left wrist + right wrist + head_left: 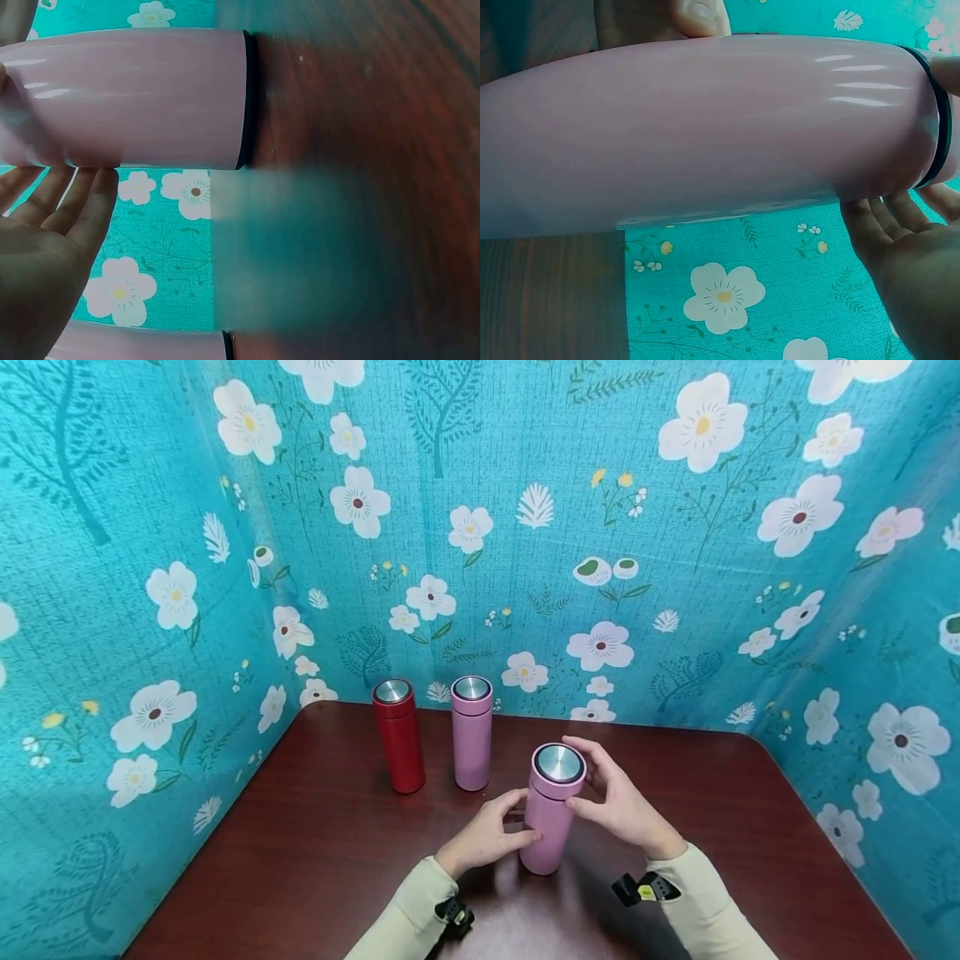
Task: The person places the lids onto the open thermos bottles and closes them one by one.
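Observation:
A pink vacuum flask (550, 820) with a steel-topped lid stands upright between the two hands; whether its base touches the table, I cannot tell. My left hand (483, 837) grips its body from the left, thumb in front and fingers behind. Up at the lid, my right hand (621, 802) holds the flask from the right, its thumb on the near side. The left wrist view shows the flask's dark base ring and the left hand's fingers (90, 199) against its side. In the right wrist view, the right hand (919, 262) touches around the dark seam below the lid.
Behind and to the left stand a second pink flask (472, 743) and a red flask (402, 747), both upright with steel tops. They share the dark reddish-brown wooden table (300, 852). Blue flowered cloth (525, 577) hangs behind the table and along both sides.

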The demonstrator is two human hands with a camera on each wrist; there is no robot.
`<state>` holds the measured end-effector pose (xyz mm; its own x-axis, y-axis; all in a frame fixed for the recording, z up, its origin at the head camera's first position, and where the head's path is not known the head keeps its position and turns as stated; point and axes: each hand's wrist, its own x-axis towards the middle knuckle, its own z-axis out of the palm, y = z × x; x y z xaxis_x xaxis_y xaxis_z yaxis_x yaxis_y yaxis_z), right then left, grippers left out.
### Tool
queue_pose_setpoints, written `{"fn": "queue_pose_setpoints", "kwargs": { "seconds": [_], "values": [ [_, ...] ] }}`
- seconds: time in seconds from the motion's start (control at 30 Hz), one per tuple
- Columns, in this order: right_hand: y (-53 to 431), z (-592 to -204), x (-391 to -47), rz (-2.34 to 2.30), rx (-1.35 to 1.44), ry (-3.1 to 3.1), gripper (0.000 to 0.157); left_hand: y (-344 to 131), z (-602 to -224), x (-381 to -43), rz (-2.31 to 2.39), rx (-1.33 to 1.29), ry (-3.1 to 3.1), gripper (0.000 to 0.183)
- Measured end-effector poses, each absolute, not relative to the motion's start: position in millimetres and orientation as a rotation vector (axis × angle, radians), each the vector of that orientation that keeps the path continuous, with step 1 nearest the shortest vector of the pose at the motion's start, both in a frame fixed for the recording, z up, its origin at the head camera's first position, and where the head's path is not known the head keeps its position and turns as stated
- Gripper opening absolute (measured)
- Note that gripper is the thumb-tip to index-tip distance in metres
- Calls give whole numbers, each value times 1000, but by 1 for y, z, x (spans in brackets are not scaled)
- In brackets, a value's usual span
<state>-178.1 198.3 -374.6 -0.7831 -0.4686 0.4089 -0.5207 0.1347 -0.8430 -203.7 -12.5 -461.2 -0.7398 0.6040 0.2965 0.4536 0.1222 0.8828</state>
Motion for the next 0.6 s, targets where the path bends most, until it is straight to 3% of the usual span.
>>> {"fn": "queue_pose_setpoints", "kwargs": {
  "seconds": [0.33,0.6],
  "values": [
    [204,-387,-190,1733,1167,-2259,66,-10,-488,-219,1669,1083,2243,53],
    [207,-395,-196,1740,1093,-2315,65,-11,-476,-213,1679,1086,2238,50]
  ]
}}
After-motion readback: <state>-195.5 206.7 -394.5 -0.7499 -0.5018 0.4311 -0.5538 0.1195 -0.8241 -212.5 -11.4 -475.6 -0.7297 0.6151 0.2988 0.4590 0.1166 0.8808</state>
